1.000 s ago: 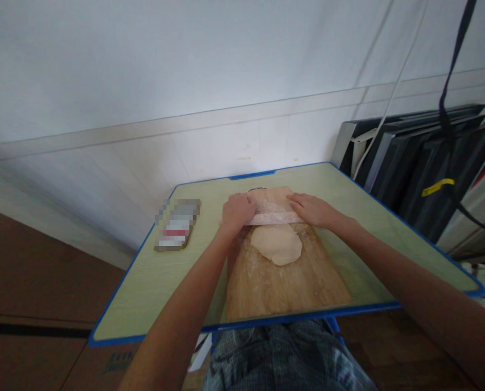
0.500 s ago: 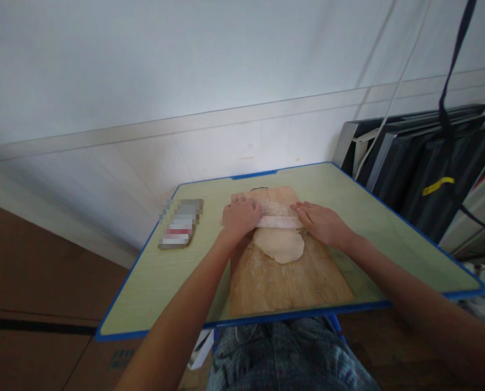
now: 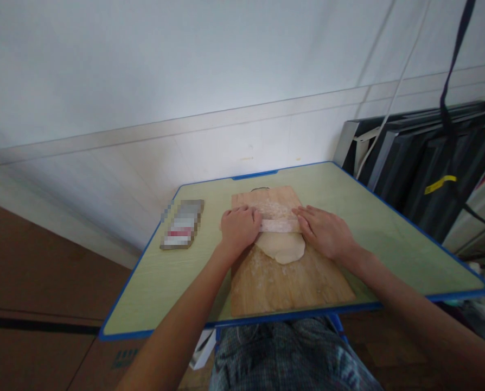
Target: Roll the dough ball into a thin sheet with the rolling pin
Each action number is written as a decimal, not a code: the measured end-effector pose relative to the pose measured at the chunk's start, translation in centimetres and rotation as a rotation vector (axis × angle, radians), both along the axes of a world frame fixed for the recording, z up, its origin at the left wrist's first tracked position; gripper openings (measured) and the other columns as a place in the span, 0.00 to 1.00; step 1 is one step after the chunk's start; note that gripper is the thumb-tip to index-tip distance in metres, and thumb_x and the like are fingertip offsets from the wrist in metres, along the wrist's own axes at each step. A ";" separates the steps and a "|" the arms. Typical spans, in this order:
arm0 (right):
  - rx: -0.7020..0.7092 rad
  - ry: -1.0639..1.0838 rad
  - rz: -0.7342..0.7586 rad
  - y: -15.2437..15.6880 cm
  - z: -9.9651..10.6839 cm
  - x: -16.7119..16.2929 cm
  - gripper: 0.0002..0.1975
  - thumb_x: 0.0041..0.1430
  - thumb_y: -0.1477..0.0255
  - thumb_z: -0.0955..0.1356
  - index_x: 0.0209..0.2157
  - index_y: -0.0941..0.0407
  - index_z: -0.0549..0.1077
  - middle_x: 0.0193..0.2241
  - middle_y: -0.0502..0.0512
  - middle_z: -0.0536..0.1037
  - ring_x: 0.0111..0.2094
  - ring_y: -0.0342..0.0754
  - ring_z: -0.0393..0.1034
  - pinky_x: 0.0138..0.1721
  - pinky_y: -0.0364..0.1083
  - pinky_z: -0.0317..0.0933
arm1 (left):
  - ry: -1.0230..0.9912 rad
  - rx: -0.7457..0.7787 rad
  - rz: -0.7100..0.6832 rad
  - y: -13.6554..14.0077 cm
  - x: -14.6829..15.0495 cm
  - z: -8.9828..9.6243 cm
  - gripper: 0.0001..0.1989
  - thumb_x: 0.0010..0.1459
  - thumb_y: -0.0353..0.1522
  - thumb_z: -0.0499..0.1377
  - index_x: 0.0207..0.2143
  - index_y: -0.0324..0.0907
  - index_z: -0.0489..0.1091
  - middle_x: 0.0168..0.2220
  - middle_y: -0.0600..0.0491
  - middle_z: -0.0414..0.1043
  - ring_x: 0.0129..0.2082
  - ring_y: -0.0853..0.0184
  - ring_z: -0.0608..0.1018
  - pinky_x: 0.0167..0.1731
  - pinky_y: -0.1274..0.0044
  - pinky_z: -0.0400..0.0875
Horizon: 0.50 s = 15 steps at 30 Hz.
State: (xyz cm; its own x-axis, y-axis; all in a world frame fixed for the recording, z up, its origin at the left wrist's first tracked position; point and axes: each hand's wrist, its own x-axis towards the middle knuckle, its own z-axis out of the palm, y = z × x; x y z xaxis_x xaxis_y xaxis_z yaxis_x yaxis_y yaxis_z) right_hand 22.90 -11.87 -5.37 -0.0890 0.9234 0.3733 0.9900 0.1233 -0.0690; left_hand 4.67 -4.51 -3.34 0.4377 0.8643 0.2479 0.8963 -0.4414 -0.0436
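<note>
A flour-dusted rolling pin (image 3: 280, 226) lies crosswise over the far part of a flat sheet of dough (image 3: 285, 250). My left hand (image 3: 241, 224) is curled over the pin's left end. At the other end, my right hand (image 3: 323, 229) presses on the pin with its fingers close together, hiding that tip. The dough rests on a wooden cutting board (image 3: 291, 290) with flour scattered on it. Its far edge is hidden beneath the pin, and its near edge is uneven.
The board lies on a pale green folding table (image 3: 389, 239) with a blue rim. A pixelated phone-like object (image 3: 182, 225) lies to the left. A white wall (image 3: 226, 136) stands behind, dark panels (image 3: 413, 168) lean at the right, and a black strap (image 3: 446, 103) hangs there.
Both hands have drawn the rolling pin slightly toward me. It now covers a little more of the dough's far part.
</note>
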 end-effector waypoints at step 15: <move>0.150 -0.018 0.052 -3.4 -0.7 -1.5 0.20 0.62 0.72 0.54 0.51 0.62 0.67 0.52 0.60 0.69 0.53 0.52 0.62 0.54 0.57 0.53 | 0.017 0.068 -0.023 -3.6 -1.8 -1.1 0.23 0.61 0.35 0.40 0.54 0.34 0.59 0.56 0.42 0.62 0.56 0.61 0.64 0.55 0.68 0.52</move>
State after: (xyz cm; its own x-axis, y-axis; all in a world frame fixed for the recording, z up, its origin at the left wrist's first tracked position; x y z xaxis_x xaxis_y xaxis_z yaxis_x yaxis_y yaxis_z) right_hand 21.37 -15.26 -6.05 -0.1429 0.8516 0.5043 0.9830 0.1817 -0.0283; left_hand 2.88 -8.13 -4.39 0.4621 0.8352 0.2982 0.8847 -0.4575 -0.0897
